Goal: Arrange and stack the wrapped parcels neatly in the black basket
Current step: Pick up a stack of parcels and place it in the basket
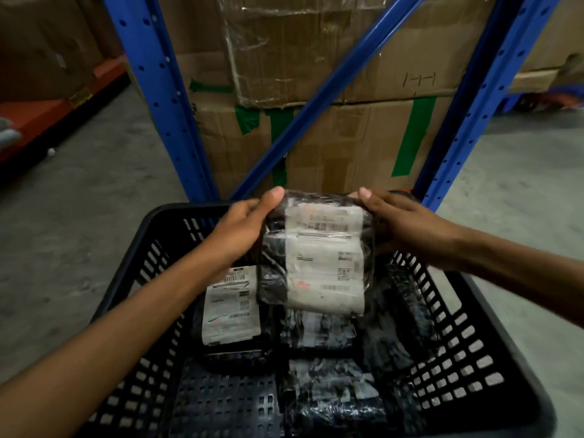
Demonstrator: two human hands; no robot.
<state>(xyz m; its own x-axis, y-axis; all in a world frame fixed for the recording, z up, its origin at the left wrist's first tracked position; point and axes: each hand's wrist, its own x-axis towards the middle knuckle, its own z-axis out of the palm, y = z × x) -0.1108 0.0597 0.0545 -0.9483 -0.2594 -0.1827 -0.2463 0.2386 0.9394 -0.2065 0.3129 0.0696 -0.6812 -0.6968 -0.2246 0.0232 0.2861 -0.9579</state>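
Behind the black basket (164, 216), blue racking uprights (158, 90) and taped cardboard cartons (316, 121) are seen on a grey concrete floor (79, 200). A wrapped parcel (316, 251), clear film over black with white shipping labels, is held above the far half of the basket, apart from everything under it. It is pinched at its far end from both sides: the left hand (243, 226) is closed on the far-left corner, thumb on top, and the right hand (407, 222) is closed on the far-right corner in the same way. The parcel's long axis is run away from the person, so that its near end hangs free towards the basket floor, tilted down from the grip. Below it, a labelled parcel (230, 311) is laid flat at the left, and more parcels (325, 374), blurred, are laid along the middle and right. A bare patch of basket floor (221, 403) is left at the near left. Neither hand is nearer the load. Since the parcel hangs towards the person from both grips, a lowering with the near edge set down first is judged likely to be needed.
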